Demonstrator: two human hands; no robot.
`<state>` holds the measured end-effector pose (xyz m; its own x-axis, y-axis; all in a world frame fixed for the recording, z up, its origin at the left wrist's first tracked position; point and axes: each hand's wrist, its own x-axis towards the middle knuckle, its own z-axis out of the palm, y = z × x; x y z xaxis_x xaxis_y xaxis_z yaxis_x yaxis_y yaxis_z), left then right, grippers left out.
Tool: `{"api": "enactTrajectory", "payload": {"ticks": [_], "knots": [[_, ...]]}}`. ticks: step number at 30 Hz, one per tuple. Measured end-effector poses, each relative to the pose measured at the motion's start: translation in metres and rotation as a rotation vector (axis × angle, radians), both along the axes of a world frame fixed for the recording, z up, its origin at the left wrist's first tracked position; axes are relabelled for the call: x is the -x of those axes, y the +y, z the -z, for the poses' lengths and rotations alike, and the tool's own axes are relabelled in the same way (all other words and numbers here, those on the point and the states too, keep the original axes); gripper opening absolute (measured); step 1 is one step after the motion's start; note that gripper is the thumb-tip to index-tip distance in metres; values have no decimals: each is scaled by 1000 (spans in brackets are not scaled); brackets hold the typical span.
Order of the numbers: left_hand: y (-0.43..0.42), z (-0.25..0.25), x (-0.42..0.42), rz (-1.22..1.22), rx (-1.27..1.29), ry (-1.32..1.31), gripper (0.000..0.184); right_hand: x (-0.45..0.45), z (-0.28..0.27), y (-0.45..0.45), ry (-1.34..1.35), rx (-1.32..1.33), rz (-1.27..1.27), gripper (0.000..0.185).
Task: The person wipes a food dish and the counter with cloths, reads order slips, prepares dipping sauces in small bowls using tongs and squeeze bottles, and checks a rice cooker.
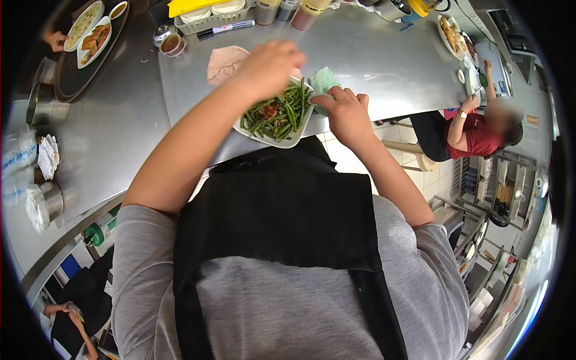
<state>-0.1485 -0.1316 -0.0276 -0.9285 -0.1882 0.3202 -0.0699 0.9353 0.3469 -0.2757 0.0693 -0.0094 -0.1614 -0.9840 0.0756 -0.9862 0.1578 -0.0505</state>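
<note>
A white plate (pixel 282 142) of green beans (pixel 277 114) with a reddish-brown topping sits at the table's near edge. My right hand (pixel 347 114) grips the plate's right rim, thumb at the edge. A green cloth (pixel 326 79) lies against the plate beside these fingers; whether they also hold it, I cannot tell. Over the plate's far side is my left hand (pixel 270 69), smeared by motion, with its fingertips hidden. Behind my left wrist, a pale pink cloth (pixel 224 65) lies on the steel table.
Sauce cups (pixel 172 45), a marker (pixel 226 29), a basket (pixel 210 23) and squeeze bottles (pixel 309 15) stand at the back. A brown tray (pixel 66 90) with dishes is at left, near another person's hand. A person in red (pixel 477 133) handles dishes at right.
</note>
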Motion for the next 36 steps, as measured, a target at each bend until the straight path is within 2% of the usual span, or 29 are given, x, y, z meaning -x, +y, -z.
{"api": "enactTrajectory", "payload": {"ticks": [2,3,5,9,15,18,20,21,23,24,26,28,31,33,34,36], "knots": [[-27,14,-2,-120,-394,-248,26,-5,-3,2,36,-41,-7,35],[-29,13,-7,-116,-397,-252,26,-8,-2,3,75,-41,-31,35],[-32,11,-16,-69,-584,-289,28,-13,-4,4,139,-61,-62,35],[-27,9,-24,-67,-589,-293,28,-27,-4,13,93,-68,-80,32],[-19,7,-37,-144,-574,-233,33,-45,-11,17,-15,-270,-54,31],[-15,8,-39,-219,-652,-252,36,-42,-20,9,-155,-372,-24,28],[-13,12,-44,-268,-631,-227,38,-41,-30,1,-463,-602,98,28],[-10,9,-47,-273,-632,-225,38,-40,-24,2,-461,-603,92,28],[-5,3,-50,-324,-653,-225,38,-34,-8,7,-679,-523,182,29],[-6,5,-52,-331,-654,-221,38,-29,-10,6,-675,-526,175,29],[-6,11,-55,-312,-672,-157,35,-9,-17,0,-1076,-473,413,33],[-9,15,-57,-318,-688,-151,37,16,-17,-9,-1254,-382,467,28],[-10,16,-56,-298,-726,-145,43,39,-14,-38,-1204,-261,429,25],[-11,17,-55,-280,-746,-143,48,43,1,-59,-691,-42,-13,26],[-13,19,-54,-266,-766,-146,52,31,-7,-68,-692,-41,-12,26],[-13,21,-54,-251,-783,-150,56,12,-27,-87,-19,-313,-176,30]]}}
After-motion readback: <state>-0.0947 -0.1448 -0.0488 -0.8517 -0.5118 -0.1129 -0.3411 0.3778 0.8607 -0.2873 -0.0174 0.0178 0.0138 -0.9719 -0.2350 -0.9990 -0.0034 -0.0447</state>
